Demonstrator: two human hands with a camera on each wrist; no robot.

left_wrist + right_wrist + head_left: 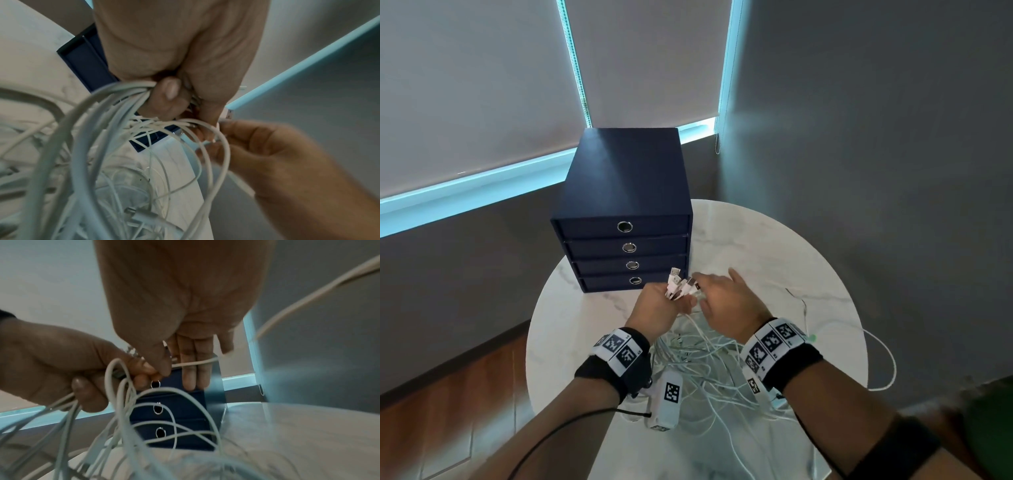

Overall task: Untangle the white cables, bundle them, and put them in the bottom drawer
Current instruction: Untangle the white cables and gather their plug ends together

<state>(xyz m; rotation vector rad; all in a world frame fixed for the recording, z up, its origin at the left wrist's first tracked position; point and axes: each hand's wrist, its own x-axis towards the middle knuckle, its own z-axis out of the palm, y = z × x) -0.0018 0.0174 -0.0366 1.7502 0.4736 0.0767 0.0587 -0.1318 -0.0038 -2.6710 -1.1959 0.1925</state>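
My left hand (669,303) grips a bunch of white cable ends in its fist, and their USB plugs (678,282) stick up above it. From the fist the white cables (702,356) hang in a loose tangle onto the round marble table (774,246). My right hand (710,294) is right against the left. Its thumb and forefinger pinch one cable (195,363) next to the bunch, and its other fingers (189,374) are straight. Behind the hands stands the navy drawer unit (625,192), with the bottom drawer (609,283) closed.
All the drawers have ring pulls and are closed. One cable loop (887,359) hangs over the table's right edge. A thin dark wire (803,305) lies on the right side of the table. Wooden floor (465,394) lies to the left, below the table.
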